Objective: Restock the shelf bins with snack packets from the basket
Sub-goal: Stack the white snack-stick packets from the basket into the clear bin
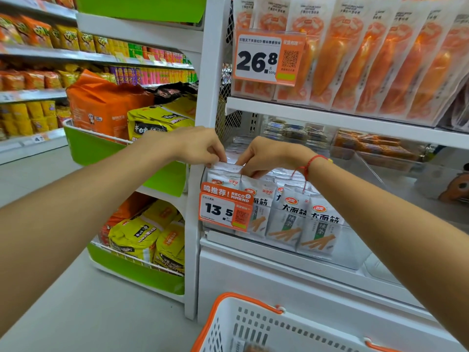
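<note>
Item 1: left hand (pixel 200 146), reaching in over the left front corner of the clear plastic shelf bin (pixel 352 252); its fingertips are pinching the top seam of a white and silver snack packet (pixel 224 174) standing at the bin's left end.

Item 2: orange price tag reading 13.5 (pixel 225 210), clipping onto the bin's front edge at its left corner and covering the lower part of that packet.

Item 3: right hand (pixel 266 154), wearing a red string bracelet (pixel 311 162) at the wrist; its fingers are curling down and pinching the same packet's top seam, just beside the left hand.

Item 4: row of matching white packets (pixel 299 219), standing upright along the bin's front edge to the right.

Item 5: white plastic basket with orange rim (pixel 243 323), sitting below the bin at the lower edge of view; its contents are mostly out of sight.

Step in hand, by judgement: seating and straightening one packet at the bin's left end. Next move is calling for letting go of the seam and reaching down into the basket for another packet.
</note>
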Demonstrator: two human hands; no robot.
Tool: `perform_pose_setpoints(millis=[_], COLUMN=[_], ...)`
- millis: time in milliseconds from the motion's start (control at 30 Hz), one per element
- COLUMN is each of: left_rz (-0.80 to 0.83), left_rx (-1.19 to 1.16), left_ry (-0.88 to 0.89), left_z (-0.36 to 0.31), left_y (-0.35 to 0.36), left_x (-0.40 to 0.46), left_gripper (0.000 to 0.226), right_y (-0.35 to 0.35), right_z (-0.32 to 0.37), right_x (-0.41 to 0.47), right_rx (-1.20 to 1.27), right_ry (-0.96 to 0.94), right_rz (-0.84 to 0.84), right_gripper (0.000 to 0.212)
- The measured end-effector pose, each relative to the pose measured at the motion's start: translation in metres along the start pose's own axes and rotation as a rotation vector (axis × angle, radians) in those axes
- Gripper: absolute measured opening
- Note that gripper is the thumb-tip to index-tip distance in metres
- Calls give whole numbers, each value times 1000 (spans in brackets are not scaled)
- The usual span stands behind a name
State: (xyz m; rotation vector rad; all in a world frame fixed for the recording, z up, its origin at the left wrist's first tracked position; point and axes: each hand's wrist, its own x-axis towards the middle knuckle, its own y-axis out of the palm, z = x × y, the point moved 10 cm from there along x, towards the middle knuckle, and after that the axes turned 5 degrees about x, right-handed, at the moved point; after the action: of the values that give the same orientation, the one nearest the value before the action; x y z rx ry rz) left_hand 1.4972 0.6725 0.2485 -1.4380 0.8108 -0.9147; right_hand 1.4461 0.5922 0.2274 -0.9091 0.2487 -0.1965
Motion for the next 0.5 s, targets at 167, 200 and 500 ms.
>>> perform_pose_setpoints(millis=[167,200,500], left_rz=[-17,-11,-33], left_rx=[48,104,26], left_ry=[-7,6,-18], left_z=[-1,-4,4], left_y=[0,1,9], left_x=[-12,-13,-7], left_gripper=[38,41,14], right_y=[-2,-1,1], right_z=[14,19,31], right_x=[-14,-15,-10], right_rx=[-24,-146,-361], right_ry=[-87,-124,-194], right_rz=[-11,-52,-305], right_gripper=[37,39,30])
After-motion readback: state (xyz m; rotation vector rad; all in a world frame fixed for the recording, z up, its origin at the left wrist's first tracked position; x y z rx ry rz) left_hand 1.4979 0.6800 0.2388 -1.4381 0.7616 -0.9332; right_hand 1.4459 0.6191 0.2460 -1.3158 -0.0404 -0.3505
